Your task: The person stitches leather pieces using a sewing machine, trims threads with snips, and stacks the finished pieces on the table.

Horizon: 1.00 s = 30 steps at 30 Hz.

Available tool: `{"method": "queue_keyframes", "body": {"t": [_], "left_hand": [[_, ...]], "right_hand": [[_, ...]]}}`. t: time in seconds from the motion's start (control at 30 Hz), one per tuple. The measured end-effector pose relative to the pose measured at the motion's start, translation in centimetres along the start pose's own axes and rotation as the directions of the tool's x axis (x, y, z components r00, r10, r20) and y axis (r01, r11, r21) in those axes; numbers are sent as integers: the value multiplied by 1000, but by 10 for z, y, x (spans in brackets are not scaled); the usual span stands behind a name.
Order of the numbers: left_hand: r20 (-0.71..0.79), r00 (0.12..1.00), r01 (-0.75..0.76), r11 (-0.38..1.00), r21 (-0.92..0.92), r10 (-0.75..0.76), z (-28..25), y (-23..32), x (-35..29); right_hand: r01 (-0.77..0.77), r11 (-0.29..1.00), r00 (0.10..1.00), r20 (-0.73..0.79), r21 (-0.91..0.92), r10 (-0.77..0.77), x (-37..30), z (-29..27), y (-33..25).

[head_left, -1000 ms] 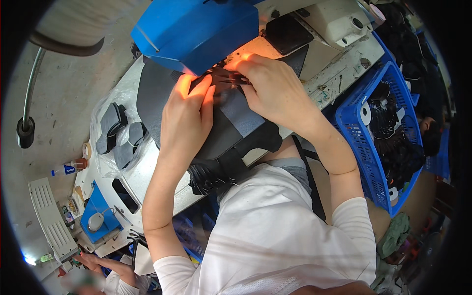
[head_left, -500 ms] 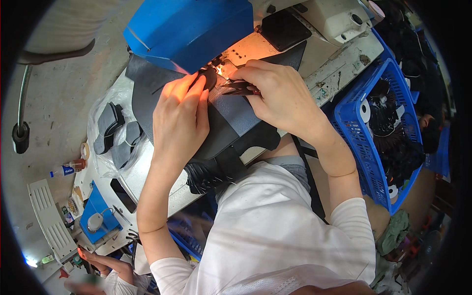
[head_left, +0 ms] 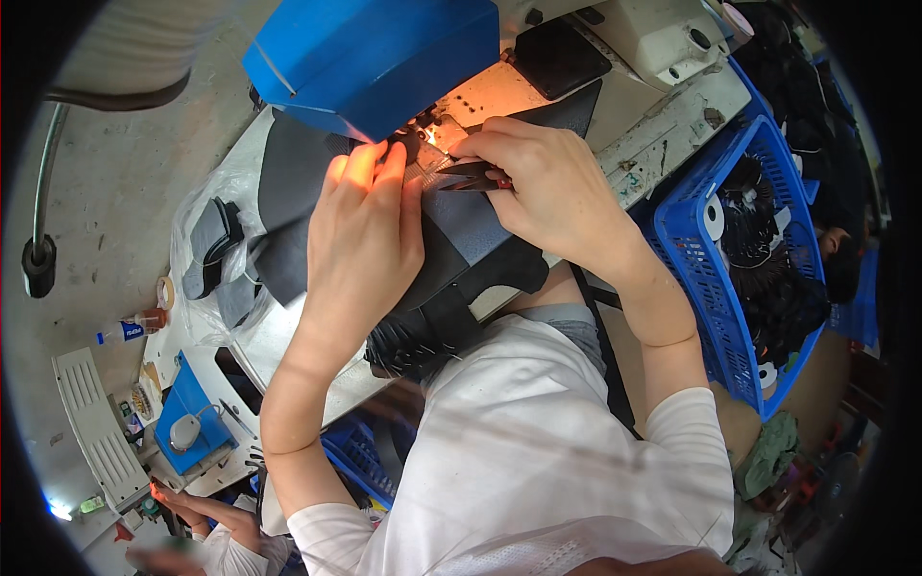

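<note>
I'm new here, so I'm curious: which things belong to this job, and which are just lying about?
Seemingly in use: snips in the right hand, grey material under the left hand, blue machine.

Apparently lying about: bottle, tape roll, green bundle.

This looks like a workshop for sewing or leatherwork. Just beyond the fingers stands a blue, faceted machine housing, with orange light glowing beneath it. Under the fingers lie dark grey, grained, leather-like sheets, and the right-hand ones grip black-bladed snips. Left of the fingers, a clear plastic bag holds grey-black cut pieces on a white worktable. Well to their right sits a blue, openwork plastic crate full of black pieces; far to their lower left is a co-worker in white.
</note>
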<state>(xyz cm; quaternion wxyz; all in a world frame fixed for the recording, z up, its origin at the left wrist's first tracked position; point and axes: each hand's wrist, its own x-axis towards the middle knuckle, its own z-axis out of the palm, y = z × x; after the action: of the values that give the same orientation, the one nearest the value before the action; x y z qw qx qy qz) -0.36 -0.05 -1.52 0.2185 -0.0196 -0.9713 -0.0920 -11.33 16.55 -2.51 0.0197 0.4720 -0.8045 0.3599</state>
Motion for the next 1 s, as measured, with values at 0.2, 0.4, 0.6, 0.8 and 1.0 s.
{"method": "queue_keyframes", "body": {"t": [0.2, 0.4, 0.6, 0.8, 1.0], "left_hand": [[48, 999, 9, 1000, 20, -10, -3, -2, 7], [38, 999, 5, 988, 155, -11, -7, -10, 11], [185, 977, 122, 989, -83, -105, -26, 19, -6], [-29, 901, 385, 831, -402, -432, 1, -9, 10], [166, 797, 546, 576, -608, -580, 7, -23, 25]], "right_hand": [[2, 1000, 1000, -7, 4, -2, 0, 2, 1], [7, 1000, 1000, -13, -7, -8, -1, 3, 2], [129, 992, 991, -27, 6, -129, -3, 2, -7], [174, 977, 984, 68, -123, -167, -1, 3, -7], [199, 960, 980, 67, -197, -189, 1, 1, -1]]}}
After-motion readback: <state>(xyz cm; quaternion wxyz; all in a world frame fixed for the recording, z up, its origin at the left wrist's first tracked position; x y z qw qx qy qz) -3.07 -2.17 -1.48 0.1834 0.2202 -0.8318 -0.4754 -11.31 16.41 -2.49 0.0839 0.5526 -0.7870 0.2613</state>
